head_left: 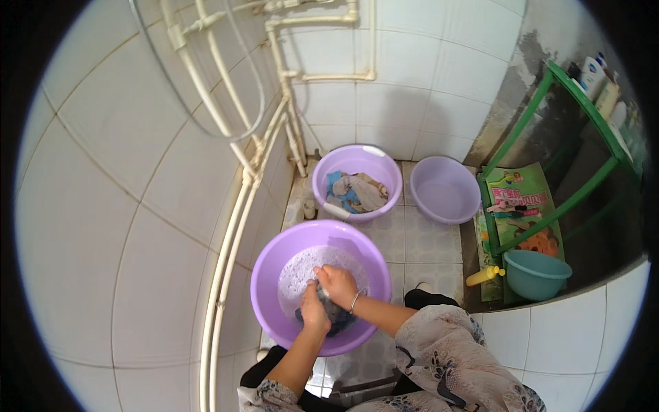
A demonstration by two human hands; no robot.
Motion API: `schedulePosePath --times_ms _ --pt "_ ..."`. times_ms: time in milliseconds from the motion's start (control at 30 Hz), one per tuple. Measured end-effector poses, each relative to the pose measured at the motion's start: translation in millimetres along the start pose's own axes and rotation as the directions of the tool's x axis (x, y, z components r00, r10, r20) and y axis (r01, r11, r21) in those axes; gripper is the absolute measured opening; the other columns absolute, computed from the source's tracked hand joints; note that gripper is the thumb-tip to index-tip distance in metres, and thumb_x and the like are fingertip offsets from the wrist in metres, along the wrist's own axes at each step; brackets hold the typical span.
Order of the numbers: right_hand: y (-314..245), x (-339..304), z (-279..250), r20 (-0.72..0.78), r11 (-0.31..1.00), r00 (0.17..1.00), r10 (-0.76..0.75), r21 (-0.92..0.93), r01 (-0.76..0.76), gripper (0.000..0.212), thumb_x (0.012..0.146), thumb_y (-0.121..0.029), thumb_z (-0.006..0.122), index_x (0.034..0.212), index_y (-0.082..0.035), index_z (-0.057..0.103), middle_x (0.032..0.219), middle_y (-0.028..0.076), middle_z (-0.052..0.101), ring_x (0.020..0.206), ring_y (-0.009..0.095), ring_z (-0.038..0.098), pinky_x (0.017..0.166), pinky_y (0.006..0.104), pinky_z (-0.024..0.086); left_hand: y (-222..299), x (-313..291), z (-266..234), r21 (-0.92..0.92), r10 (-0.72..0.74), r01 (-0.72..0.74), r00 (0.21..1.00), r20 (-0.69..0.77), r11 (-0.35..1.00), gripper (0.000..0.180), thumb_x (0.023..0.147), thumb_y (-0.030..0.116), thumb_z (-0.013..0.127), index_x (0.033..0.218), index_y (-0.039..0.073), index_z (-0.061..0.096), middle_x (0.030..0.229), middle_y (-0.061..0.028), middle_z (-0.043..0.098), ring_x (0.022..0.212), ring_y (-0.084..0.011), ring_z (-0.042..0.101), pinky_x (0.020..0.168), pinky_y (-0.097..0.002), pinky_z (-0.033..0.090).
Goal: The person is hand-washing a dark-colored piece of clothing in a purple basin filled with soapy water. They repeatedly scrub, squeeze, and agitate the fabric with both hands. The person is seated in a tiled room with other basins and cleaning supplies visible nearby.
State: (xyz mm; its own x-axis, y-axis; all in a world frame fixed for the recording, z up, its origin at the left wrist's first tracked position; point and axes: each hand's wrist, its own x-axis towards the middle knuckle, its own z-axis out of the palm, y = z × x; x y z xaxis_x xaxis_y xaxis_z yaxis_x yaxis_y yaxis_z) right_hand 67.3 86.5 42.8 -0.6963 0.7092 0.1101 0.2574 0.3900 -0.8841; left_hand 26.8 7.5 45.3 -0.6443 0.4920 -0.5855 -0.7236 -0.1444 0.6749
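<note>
A large purple basin (pixel 264 281) with foamy water (pixel 300 269) stands on the floor right in front of me. Low inside it, my left hand (pixel 314 312) and my right hand (pixel 336 285) are close together, both closed on a dark grey-blue wet cloth (pixel 329 309). Part of the cloth bunches up between the hands, and the rest hangs down into the basin. Its exact kind cannot be made out. My right hand is a little farther off than the left and wears a bracelet (pixel 355 301) at the wrist.
Behind stand a purple basin (pixel 322 165) with blue and beige clothes (pixel 358 192) and a pale purple basin (pixel 445 189). Cream pipes (pixel 226 247) run along the left tiled wall. On the right are a green rack frame (pixel 528 127), a teal basin (pixel 537 278) and a yellow bottle (pixel 483 276).
</note>
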Motion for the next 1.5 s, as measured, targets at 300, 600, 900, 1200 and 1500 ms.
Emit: schedulePosePath --times_ms 300,600,900,1200,1500 --pt "-11 5 1 0.012 0.995 0.997 -0.076 0.062 0.075 0.032 0.087 -0.03 0.057 0.067 -0.005 0.053 0.06 0.018 0.053 0.054 0.037 0.054 0.05 0.0435 0.042 6 6 -4 0.025 -0.043 0.044 0.999 -0.028 0.999 0.047 0.093 0.04 0.043 0.117 0.0 0.049 0.111 -0.0141 0.056 0.096 -0.0269 0.058 0.084 -0.0407 0.048" --pt "-9 -23 12 0.063 0.959 0.957 -0.283 -0.008 0.284 0.026 0.084 -0.027 0.06 0.069 -0.007 0.053 0.064 0.017 0.056 0.06 0.036 0.057 0.054 0.0432 0.044 5 19 -29 -0.105 -0.11 0.122 0.988 0.111 0.987 0.046 0.093 0.044 0.042 0.107 0.003 0.056 0.095 -0.0134 0.06 0.087 -0.0252 0.059 0.079 -0.0383 0.049" --pt "-51 -35 -2 0.015 0.898 0.898 -0.441 -0.014 0.441 0.022 0.082 -0.024 0.061 0.069 -0.009 0.051 0.06 0.015 0.055 0.057 0.033 0.057 0.052 0.0425 0.044 27 30 -38 -0.097 -0.16 0.181 0.969 0.187 0.979 0.05 0.09 0.046 0.047 0.114 0.002 0.052 0.103 -0.016 0.059 0.094 -0.0287 0.06 0.083 -0.0434 0.048" --pt "5 16 -12 -0.131 0.977 0.982 0.139 0.178 -0.114 0.023 0.086 -0.024 0.062 0.085 -0.002 0.055 0.073 0.012 0.06 0.068 0.02 0.058 0.065 0.0343 0.046 33 5 -8 0.125 -0.037 0.014 0.983 0.181 0.992 0.026 0.089 0.018 0.057 0.103 -0.004 0.055 0.097 -0.0153 0.061 0.088 -0.0238 0.06 0.078 -0.0374 0.051" --pt "-4 -12 8 0.075 0.954 0.963 -0.258 -0.137 0.266 0.029 0.086 -0.029 0.057 0.067 -0.007 0.054 0.062 0.016 0.056 0.057 0.036 0.057 0.05 0.0435 0.044 -9 36 -30 -0.127 0.026 -0.02 0.999 0.048 0.992 0.036 0.093 0.031 0.042 0.105 0.001 0.058 0.099 -0.0103 0.059 0.096 -0.0245 0.057 0.084 -0.0362 0.047"
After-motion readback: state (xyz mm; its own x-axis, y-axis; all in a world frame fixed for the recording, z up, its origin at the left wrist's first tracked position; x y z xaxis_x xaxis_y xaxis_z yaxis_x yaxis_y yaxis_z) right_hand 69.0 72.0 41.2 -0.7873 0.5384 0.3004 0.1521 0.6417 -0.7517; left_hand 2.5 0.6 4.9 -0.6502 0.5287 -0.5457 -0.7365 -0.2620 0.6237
